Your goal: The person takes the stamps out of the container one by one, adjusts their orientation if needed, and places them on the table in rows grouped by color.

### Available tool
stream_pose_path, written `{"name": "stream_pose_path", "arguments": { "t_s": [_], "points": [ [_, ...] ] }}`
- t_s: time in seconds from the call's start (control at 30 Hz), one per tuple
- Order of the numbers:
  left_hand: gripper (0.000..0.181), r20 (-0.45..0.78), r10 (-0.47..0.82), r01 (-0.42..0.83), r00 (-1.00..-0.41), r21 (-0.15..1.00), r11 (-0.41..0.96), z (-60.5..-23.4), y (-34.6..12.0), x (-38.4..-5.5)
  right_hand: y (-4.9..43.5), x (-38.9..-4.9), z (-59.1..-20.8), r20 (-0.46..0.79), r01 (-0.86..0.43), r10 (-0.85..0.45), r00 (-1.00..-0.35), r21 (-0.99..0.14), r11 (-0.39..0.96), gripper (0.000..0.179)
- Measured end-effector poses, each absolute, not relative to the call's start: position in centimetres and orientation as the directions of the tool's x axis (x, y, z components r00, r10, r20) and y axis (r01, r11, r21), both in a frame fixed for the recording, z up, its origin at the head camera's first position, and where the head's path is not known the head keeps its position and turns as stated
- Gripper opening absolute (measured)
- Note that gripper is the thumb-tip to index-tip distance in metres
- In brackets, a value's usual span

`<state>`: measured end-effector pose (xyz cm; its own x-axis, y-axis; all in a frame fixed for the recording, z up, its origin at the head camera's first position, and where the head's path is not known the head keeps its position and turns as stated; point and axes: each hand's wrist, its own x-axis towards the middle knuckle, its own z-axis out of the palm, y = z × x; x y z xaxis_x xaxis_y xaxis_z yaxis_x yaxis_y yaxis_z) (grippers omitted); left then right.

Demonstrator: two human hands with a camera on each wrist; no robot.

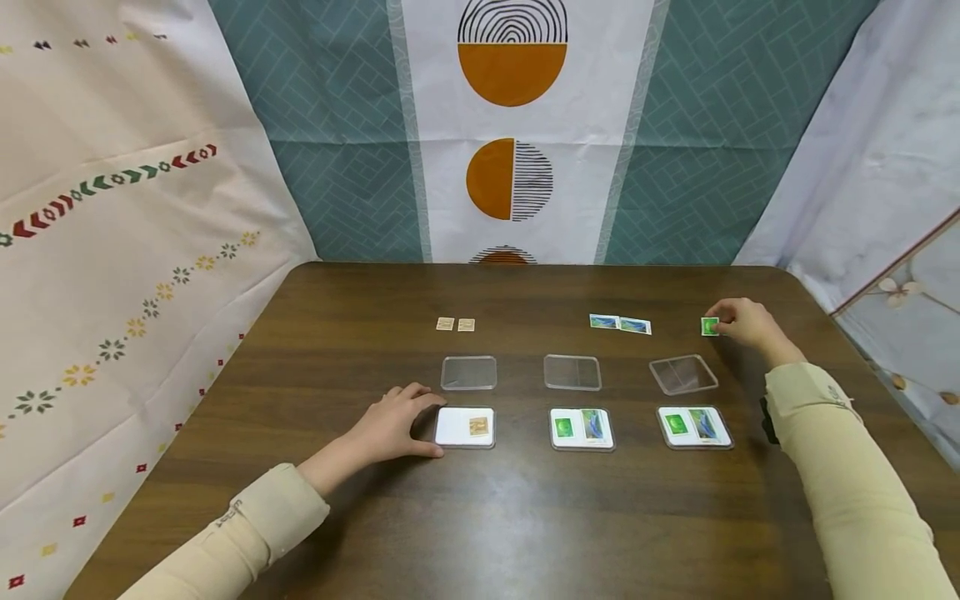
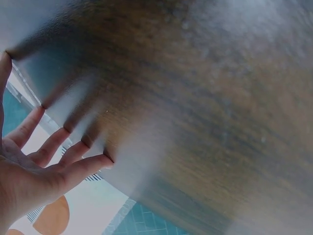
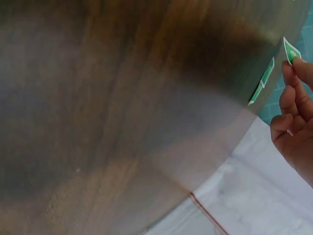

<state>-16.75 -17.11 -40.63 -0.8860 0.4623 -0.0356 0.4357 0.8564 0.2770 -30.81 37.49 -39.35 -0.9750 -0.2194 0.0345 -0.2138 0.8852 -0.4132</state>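
Note:
At the far right of the table my right hand (image 1: 750, 325) pinches a small green stamp (image 1: 708, 327) between thumb and fingertip. The right wrist view shows this stamp (image 3: 290, 50) tilted up off the table, with other green stamps (image 3: 264, 81) lying flat beneath it. My left hand (image 1: 393, 425) rests on the table with its fingers spread, thumb and index fingertips right at the left edge of a clear case (image 1: 453, 427). That case has a white insert bearing one brown stamp (image 1: 478, 427) on its right half. In the left wrist view the left fingertips (image 2: 107, 160) press on the tabletop.
Two more cases, the middle one (image 1: 573, 429) and the right one (image 1: 686, 427), each show a green and a blue stamp. Behind the cases lie clear lids (image 1: 468, 373), (image 1: 572, 372), (image 1: 683, 375). Farther back are two brown stamps (image 1: 467, 325) and two blue stamps (image 1: 635, 326).

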Motion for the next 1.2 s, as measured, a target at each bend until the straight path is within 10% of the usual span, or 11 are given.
{"name": "stream_pose_path", "arguments": {
  "t_s": [1.2],
  "points": [
    [0.070,-0.034,0.467,0.440,-0.884,0.280,0.853,-40.8,-17.4,-17.0,34.7,-31.4,-39.6,0.041,-0.082,-0.075,-0.996,-0.244,0.966,0.015]
  ]
}}
